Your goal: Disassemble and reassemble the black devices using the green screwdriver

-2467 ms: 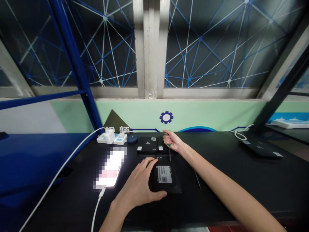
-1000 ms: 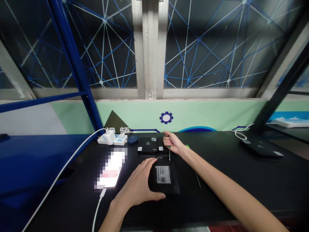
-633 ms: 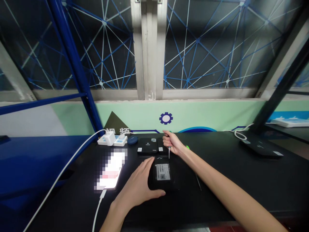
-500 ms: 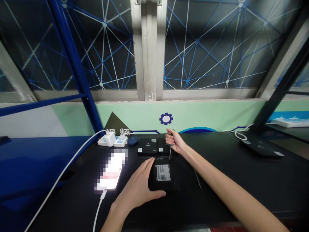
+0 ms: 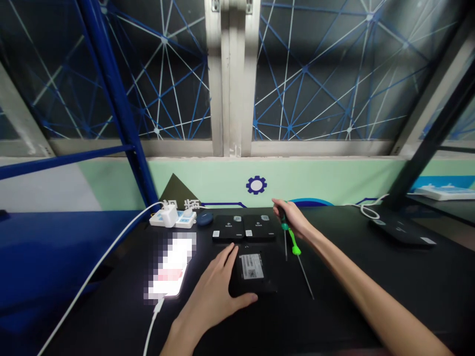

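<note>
A small black box (image 5: 256, 273) with a white label lies on the black table (image 5: 371, 277). My left hand (image 5: 217, 291) rests on its left side, fingers spread flat, thumb along the near edge. My right hand (image 5: 293, 218) is closed round the handle of a green-and-black screwdriver (image 5: 285, 236), shaft pointing down at the table right of the box. A second green screwdriver (image 5: 301, 264) lies on the table just beside it.
Two more black boxes (image 5: 244, 227) sit side by side behind the first. A lit phone (image 5: 170, 269) on a white cable lies at the left, with a white power strip (image 5: 172, 217) and a dark round object (image 5: 204, 218) behind. Another black device (image 5: 401, 231) sits far right.
My right hand has moved to the right with the screwdriver, away from the box's far edge, uncovering the second rear box. My left hand stays on the box.
</note>
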Demonstrator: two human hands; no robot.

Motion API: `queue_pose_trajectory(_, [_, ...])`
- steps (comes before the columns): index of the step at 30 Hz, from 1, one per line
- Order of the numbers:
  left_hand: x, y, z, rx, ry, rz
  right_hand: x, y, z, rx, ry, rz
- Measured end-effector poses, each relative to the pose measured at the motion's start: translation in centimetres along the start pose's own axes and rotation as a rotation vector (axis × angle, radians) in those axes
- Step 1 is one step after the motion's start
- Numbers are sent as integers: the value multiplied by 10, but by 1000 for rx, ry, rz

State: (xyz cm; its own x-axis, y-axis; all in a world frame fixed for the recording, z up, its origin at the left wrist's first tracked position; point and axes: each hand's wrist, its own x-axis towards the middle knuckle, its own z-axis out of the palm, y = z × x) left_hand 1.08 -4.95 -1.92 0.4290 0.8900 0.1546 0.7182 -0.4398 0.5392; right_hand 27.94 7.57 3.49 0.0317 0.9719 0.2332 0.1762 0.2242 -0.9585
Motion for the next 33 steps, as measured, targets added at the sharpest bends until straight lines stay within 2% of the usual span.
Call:
queue_pose_trajectory(6, [1,0,0,15,15,12,-9,7,-8,-556,85,-131])
queue_pose_trajectory(11, [2,3,-1,36,-5,39,-8,15,-7,-814,114,-114])
queue_pose_trajectory(23, [2,5,-4,48,-39,14,-16,31,-1,-1070,89,-46])
queue_pose_trajectory(33, [2,6,-3,59,-44,-2,-25,15,4,-1298,-46,25])
